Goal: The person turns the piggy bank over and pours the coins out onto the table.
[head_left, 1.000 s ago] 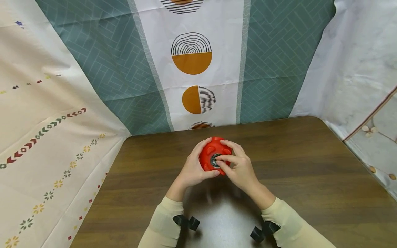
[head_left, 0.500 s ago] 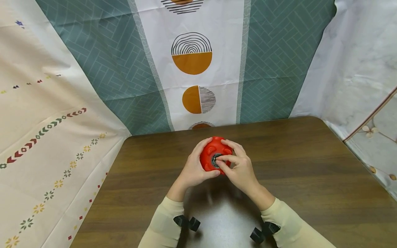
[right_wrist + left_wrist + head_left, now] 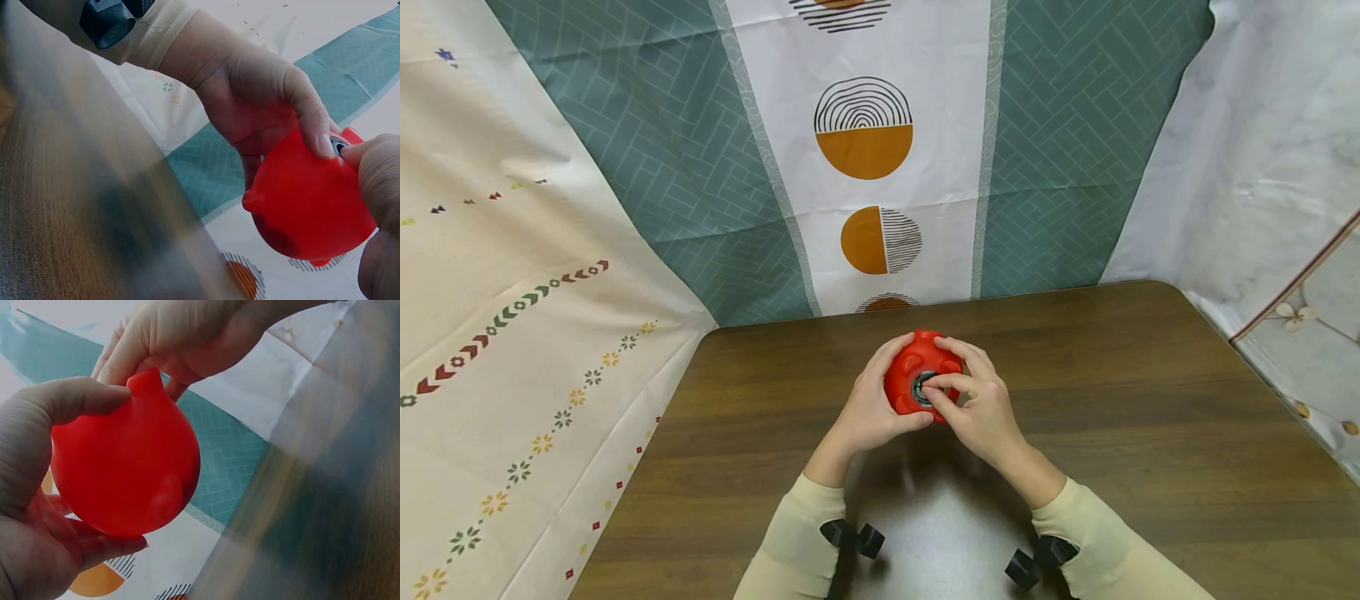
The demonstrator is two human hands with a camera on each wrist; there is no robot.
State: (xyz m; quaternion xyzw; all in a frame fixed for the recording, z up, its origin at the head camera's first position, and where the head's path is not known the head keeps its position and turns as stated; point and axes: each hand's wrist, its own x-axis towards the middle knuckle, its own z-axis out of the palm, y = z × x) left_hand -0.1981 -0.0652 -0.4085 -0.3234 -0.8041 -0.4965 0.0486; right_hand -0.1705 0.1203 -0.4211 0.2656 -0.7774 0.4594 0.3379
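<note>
Wood-grain brown table [image 3: 1150,433] takes up the lower frame, backed by hanging cloths: a teal herringbone cloth with a white centre stripe of orange-and-black half circles [image 3: 865,133], a cream cloth with small flower and arrow borders [image 3: 512,350] on the left, a pale marbled cloth [image 3: 1262,167] on the right.

Cream long sleeves [image 3: 797,533] carry black wrist-camera mounts [image 3: 850,537].

Left hand [image 3: 868,408] cups the red round rubber toy with raised bumps [image 3: 917,375], fingers and thumb curled round its side; left wrist view shows the thumb on top by a small nub and fingers under the smooth red body [image 3: 125,465]. Toy is held up off the table, above its middle, between both hands.

Right hand [image 3: 977,408] has thumb and forefinger pinched at the small grey metal ring-shaped cap [image 3: 922,387] set in the toy's face; remaining fingers curl round the toy's far side. Right wrist view shows only a sliver of the cap [image 3: 338,145] beside the fingertip.

Judgement on doing it well: left hand should keep the soft body steady without squashing it, so the opening stays round; right fingertips should stay square on the cap's rim, working it with small moves rather than yanking, since a slip off the small rim looks likely.

Writing: none legible on toy, cap, cloths or mounts. No brand or label seen.
</note>
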